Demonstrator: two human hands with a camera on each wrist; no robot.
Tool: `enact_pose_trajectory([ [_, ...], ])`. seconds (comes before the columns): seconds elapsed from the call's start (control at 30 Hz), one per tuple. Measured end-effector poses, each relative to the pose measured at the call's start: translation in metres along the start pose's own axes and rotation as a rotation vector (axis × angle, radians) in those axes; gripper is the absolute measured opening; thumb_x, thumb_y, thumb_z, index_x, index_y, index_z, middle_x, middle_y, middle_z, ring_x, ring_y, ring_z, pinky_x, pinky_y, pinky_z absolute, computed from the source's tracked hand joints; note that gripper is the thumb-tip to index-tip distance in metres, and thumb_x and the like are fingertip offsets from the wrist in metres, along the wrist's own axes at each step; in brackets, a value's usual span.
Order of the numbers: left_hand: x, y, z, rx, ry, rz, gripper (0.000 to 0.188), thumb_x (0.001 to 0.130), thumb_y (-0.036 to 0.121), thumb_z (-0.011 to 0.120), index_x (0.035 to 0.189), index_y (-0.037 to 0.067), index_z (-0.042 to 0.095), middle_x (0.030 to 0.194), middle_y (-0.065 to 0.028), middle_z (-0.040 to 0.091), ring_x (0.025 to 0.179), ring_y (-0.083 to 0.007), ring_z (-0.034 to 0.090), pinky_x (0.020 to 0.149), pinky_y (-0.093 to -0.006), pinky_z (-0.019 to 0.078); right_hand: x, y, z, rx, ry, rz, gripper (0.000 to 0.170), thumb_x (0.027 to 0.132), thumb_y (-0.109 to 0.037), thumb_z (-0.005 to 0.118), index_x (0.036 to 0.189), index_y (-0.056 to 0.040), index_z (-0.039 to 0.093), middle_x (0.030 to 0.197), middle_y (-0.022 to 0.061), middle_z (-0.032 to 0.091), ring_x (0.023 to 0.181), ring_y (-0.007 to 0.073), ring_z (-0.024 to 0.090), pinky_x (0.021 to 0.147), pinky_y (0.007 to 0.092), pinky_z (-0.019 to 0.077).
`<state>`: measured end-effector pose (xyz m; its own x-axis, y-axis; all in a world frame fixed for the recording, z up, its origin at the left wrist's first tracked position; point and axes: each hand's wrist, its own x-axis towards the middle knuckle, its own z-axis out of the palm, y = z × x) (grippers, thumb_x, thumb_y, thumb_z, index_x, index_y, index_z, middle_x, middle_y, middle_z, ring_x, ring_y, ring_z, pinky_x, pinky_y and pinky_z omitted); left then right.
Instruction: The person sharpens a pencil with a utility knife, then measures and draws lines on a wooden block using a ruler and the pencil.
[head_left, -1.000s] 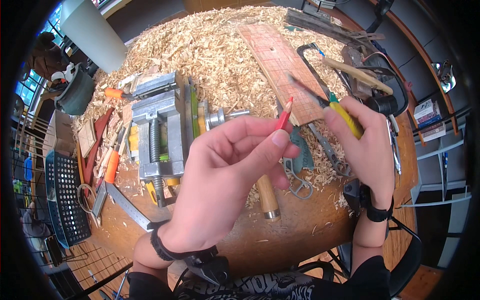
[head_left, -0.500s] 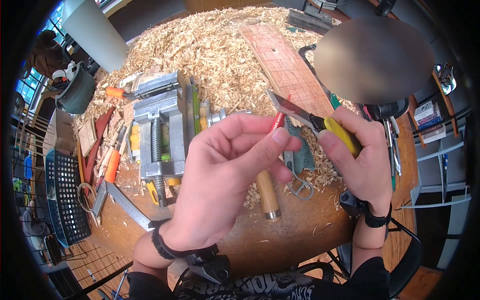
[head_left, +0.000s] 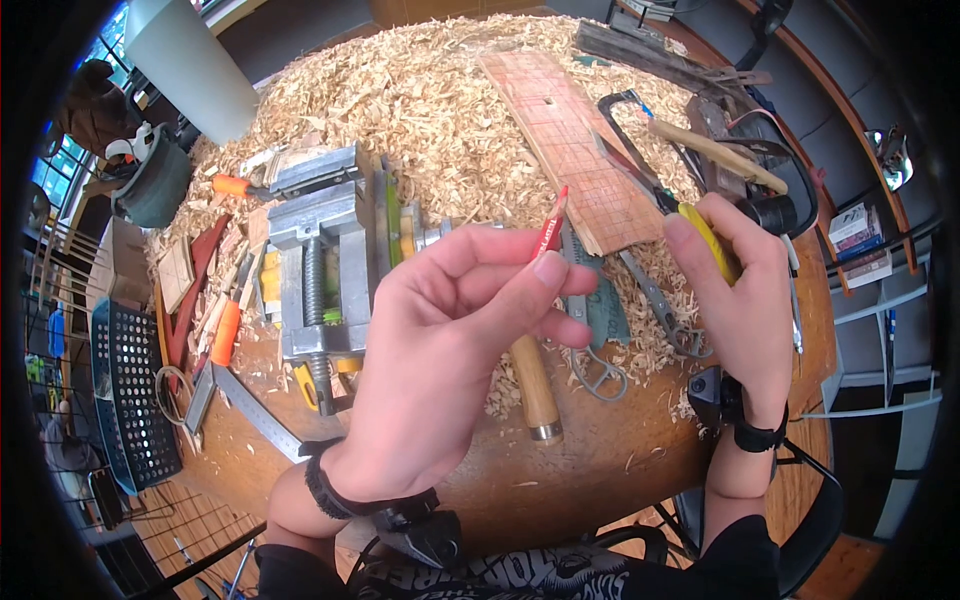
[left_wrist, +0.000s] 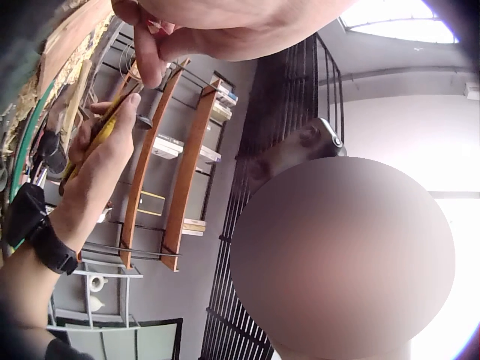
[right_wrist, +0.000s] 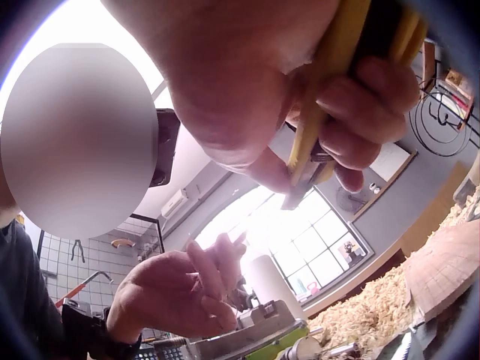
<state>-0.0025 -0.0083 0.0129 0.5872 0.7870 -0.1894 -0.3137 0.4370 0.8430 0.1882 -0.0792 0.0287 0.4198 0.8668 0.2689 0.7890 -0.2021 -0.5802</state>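
Observation:
In the head view my left hand pinches a short red pencil between thumb and fingers. The pencil's sharpened red tip points up, with bare wood showing below it. My right hand grips a yellow utility knife, blade out and angled up to the left. The blade is apart from the pencil, to its right, and overlaps a reddish board marked with grid lines. From the right wrist, the yellow handle shows within the curled fingers. Most of the pencil is hidden by the left hand.
A metal vise stands left of the hands. Wood shavings heap over the bench's far side. A wooden handle, scissors and a steel rule lie nearby. A perforated basket is at the left edge.
The knife blade moved left across the pencil half a second ago, then back to the right, away from it. My left hand still holds the pencil, which now sits slightly further left.

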Motion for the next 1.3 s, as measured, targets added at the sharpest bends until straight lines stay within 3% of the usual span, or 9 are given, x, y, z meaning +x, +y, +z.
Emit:
enact_pose_trajectory([
  [0.2, -0.0008, -0.0012, 0.0003, -0.027, -0.015, -0.009, 0.016, 0.092, 0.009, 0.061, 0.105, -0.001, 0.062, 0.091, -0.0110, 0.069, 0.069, -0.0146, 0.065, 0.067, -0.0257, 0.0516, -0.0063, -0.0022, 0.0059, 0.122, -0.083, -0.233, 0.035, 0.083, -0.030, 0.070, 0.073, -0.0019, 0.054, 0.055, 0.0110, 0.048, 0.046, 0.0224, 0.047, 0.047, 0.0311, 0.0367],
  [0.43, -0.0026, 0.0028, 0.0013, -0.024, -0.018, -0.043, 0.015, 0.092, 0.009, 0.060, 0.104, 0.000, 0.063, 0.090, -0.0104, 0.069, 0.064, -0.0123, 0.062, 0.064, -0.0232, 0.0498, -0.0073, -0.0005, 0.0089, 0.156, -0.087, -0.248, 0.037, 0.083, -0.032, 0.070, 0.070, -0.0026, 0.052, 0.054, 0.0109, 0.046, 0.045, 0.0245, 0.045, 0.045, 0.0321, 0.0352],
  [0.7, -0.0029, 0.0032, 0.0028, -0.009, 0.004, -0.058, 0.013, 0.092, 0.010, 0.060, 0.102, 0.001, 0.063, 0.086, -0.0078, 0.068, 0.055, -0.0069, 0.050, 0.052, -0.0189, 0.0392, -0.0070, -0.0004, 0.0091, 0.155, -0.088, -0.282, 0.038, 0.084, -0.034, 0.070, 0.071, -0.0029, 0.053, 0.054, 0.0108, 0.047, 0.045, 0.0258, 0.046, 0.045, 0.0326, 0.0353],
  [1.3, -0.0044, 0.0055, 0.0038, -0.034, -0.007, -0.121, 0.017, 0.094, 0.011, 0.056, 0.105, 0.000, 0.060, 0.083, -0.0048, 0.063, 0.052, -0.0052, 0.039, 0.051, -0.0175, 0.0303, -0.0081, -0.0033, 0.0040, 0.059, -0.026, -0.283, 0.033, 0.082, -0.030, 0.071, 0.073, -0.0032, 0.056, 0.055, 0.0112, 0.049, 0.045, 0.0262, 0.048, 0.045, 0.0314, 0.0372],
])
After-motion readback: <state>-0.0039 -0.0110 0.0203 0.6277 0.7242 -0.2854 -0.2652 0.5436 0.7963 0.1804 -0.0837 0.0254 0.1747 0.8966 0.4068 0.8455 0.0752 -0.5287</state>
